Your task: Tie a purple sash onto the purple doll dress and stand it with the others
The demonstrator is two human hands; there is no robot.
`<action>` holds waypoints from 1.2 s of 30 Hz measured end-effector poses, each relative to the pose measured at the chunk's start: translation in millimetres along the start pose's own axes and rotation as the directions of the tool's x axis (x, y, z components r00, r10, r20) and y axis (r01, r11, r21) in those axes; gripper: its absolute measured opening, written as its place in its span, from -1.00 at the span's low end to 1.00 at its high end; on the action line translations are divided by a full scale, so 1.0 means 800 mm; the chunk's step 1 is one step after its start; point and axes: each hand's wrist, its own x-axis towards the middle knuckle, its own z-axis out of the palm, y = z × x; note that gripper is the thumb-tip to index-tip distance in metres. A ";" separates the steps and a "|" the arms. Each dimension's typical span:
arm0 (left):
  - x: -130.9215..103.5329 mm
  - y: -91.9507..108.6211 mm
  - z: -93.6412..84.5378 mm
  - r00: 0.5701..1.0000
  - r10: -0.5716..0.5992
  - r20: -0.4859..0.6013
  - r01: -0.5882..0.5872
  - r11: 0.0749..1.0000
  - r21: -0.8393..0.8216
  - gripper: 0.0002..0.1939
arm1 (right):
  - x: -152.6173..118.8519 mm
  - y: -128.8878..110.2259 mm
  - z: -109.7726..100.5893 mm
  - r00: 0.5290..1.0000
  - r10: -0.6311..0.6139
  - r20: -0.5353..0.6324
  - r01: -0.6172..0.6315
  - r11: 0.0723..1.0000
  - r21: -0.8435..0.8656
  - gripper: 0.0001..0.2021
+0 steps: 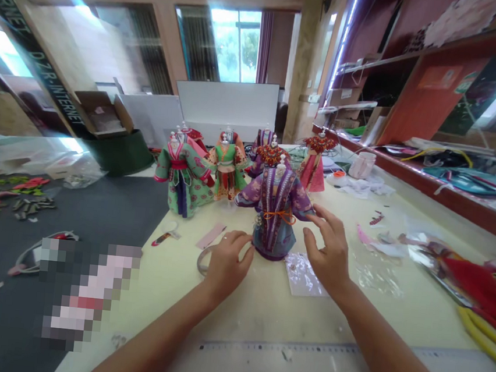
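Observation:
A small doll's outfit in purple and blue (273,235), tied at the waist with an orange cord (279,216), stands upright on the table in front of me. It has a bead-like top and no head that I can see. To its lower left is my left hand (229,260), fingers apart, fingertips close to the hem. My right hand (329,252) is on the other side, thumb and fingers spread, fingertips at the right sleeve. Whether either hand touches the cloth, I cannot tell. Under the right fingers lies a clear plastic packet (303,274).
Several dressed figures stand behind, including a green one (183,174) and a pink one (313,172). A tape roll (202,260) lies by my left hand. A long ruler (302,349) crosses the near table. Red cloth (471,283) lies right, a green bin (119,151) left.

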 end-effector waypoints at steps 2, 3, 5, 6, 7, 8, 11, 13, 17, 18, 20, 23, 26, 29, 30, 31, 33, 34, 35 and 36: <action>-0.015 0.004 -0.002 0.999 0.053 0.008 -0.053 0.999 0.011 -0.91 | -0.006 0.004 0.000 0.999 0.046 -0.012 -0.046 0.999 0.014 -0.74; -0.022 0.005 -0.002 0.997 0.075 0.011 -0.075 0.997 0.008 -0.90 | -0.008 0.006 0.000 0.997 0.069 -0.021 -0.069 0.997 0.019 -0.76; -0.033 0.007 -0.003 0.994 0.106 0.000 -0.106 0.994 0.005 -0.79 | -0.010 0.007 -0.003 0.994 0.102 -0.038 -0.101 0.995 0.026 -0.78; -0.037 0.008 -0.002 0.993 0.113 -0.018 -0.112 0.994 0.011 -0.74 | -0.010 0.007 -0.005 0.993 0.112 -0.048 -0.110 0.993 0.028 -0.78; -0.039 0.008 -0.001 0.993 0.113 -0.040 -0.112 0.993 0.021 -0.70 | -0.009 0.007 -0.006 0.991 0.118 -0.056 -0.116 0.993 0.030 -0.78; -0.041 0.008 0.001 0.992 0.110 -0.066 -0.108 0.994 0.034 -0.68 | -0.008 0.006 -0.008 0.991 0.118 -0.063 -0.116 0.993 0.030 -0.79; -0.046 0.006 0.009 0.986 0.101 -0.131 -0.092 0.993 0.079 -0.67 | -0.002 0.001 -0.012 0.994 0.097 -0.053 -0.095 0.995 0.027 -0.78; -0.051 0.005 0.014 0.982 0.128 -0.139 -0.115 0.989 0.097 -0.67 | 0.008 -0.003 -0.015 0.998 0.058 -0.039 -0.056 0.998 0.029 -0.77; -0.061 0.003 0.022 0.966 0.240 -0.092 -0.230 0.967 0.107 -0.63 | 0.047 -0.015 -0.023 0.999 -0.030 -0.043 0.031 0.999 0.032 -0.79; -0.063 0.003 0.024 0.960 0.269 -0.076 -0.260 0.959 0.109 -0.63 | 0.060 -0.019 -0.024 0.998 -0.045 -0.049 0.047 0.998 0.033 -0.80; -0.066 0.002 0.027 0.945 0.325 -0.046 -0.318 0.941 0.113 -0.64 | 0.087 -0.027 -0.025 0.996 -0.064 -0.059 0.067 0.997 0.037 -0.83; -0.069 0.002 0.031 0.920 0.393 -0.002 -0.390 0.914 0.112 -0.67 | 0.122 -0.035 -0.020 0.998 -0.059 -0.017 0.060 0.997 0.057 -0.84; -0.072 0.003 0.033 0.902 0.431 0.030 -0.432 0.896 0.101 -0.68 | 0.146 -0.035 -0.010 0.998 -0.022 0.050 0.017 0.996 0.088 -0.86; -0.072 0.003 0.033 0.894 0.447 0.035 -0.448 0.889 0.093 -0.68 | 0.161 -0.024 0.002 0.996 0.048 0.077 -0.058 0.991 0.123 -0.88; -0.072 0.003 0.032 0.892 0.450 0.032 -0.451 0.888 0.092 -0.68 | 0.165 -0.019 0.006 0.994 0.071 0.084 -0.082 0.987 0.136 -0.88; -0.071 0.003 0.032 0.891 0.454 0.027 -0.454 0.886 0.091 -0.68 | 0.169 -0.015 0.010 0.992 0.087 0.089 -0.100 0.984 0.149 -0.87; -0.070 0.002 0.031 0.888 0.460 0.016 -0.459 0.884 0.092 -0.68 | 0.176 -0.008 0.015 0.990 0.102 0.102 -0.118 0.980 0.163 -0.86; -0.070 0.002 0.031 0.887 0.462 0.011 -0.461 0.883 0.092 -0.69 | 0.179 -0.007 0.018 0.989 0.101 0.109 -0.118 0.979 0.163 -0.84; -0.069 0.002 0.031 0.886 0.463 0.007 -0.462 0.882 0.092 -0.69 | 0.182 -0.007 0.019 0.988 0.100 0.117 -0.118 0.980 0.157 -0.84; -0.069 0.002 0.030 0.885 0.465 0.004 -0.463 0.882 0.092 -0.69 | 0.184 -0.009 0.021 0.987 0.099 0.127 -0.117 0.982 0.148 -0.83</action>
